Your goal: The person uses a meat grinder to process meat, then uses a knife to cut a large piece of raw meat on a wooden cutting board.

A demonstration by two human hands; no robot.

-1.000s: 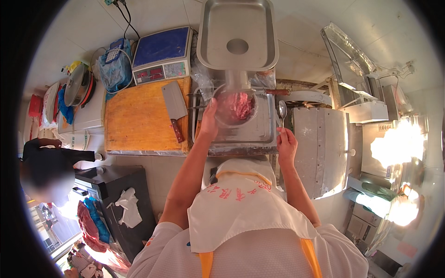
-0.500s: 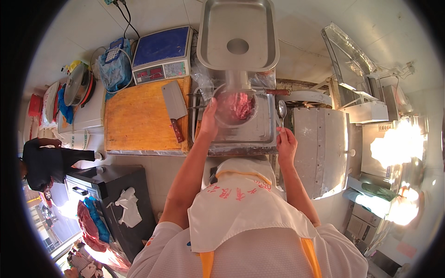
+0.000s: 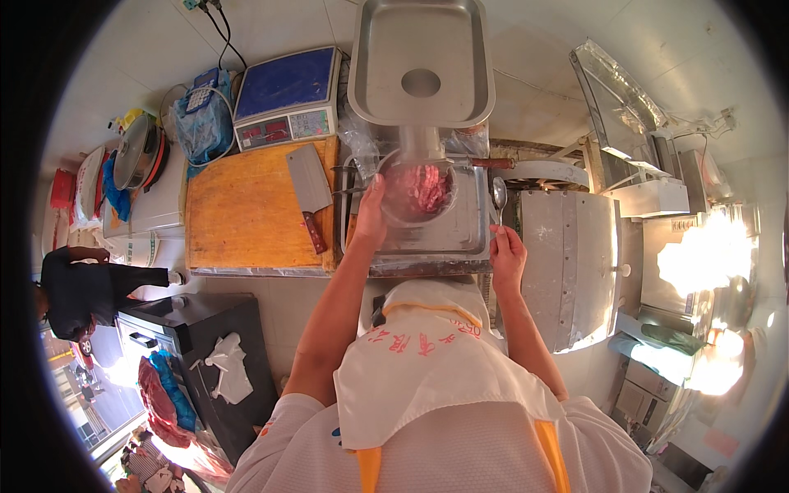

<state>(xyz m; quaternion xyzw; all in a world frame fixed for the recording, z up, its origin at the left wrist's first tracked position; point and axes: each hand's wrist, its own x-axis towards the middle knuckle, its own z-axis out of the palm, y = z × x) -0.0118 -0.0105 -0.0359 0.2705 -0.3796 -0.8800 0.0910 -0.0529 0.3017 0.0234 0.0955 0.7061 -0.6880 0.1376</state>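
My left hand (image 3: 371, 218) grips the left side of a round bowl (image 3: 404, 212), fingers along its outer wall. Pinkish-red minced meat (image 3: 429, 189) lies in the bowl, under the outlet of a steel meat grinder (image 3: 421, 141). My right hand (image 3: 508, 251) is closed on the handle of a metal spoon (image 3: 500, 194), whose head points away from me, right of the bowl. Beneath the bowl is a rectangular metal tray (image 3: 470, 238). The grinder's wide feed pan (image 3: 421, 41) sits above and behind.
A cleaver (image 3: 309, 182) lies on a wooden cutting board (image 3: 238, 209) at left, with a blue-topped scale (image 3: 288, 86) behind. A wooden-handled tool (image 3: 491, 163) lies across the tray's far side. A metal cabinet (image 3: 567, 263) stands right. A person in dark clothes (image 3: 78, 283) is far left.
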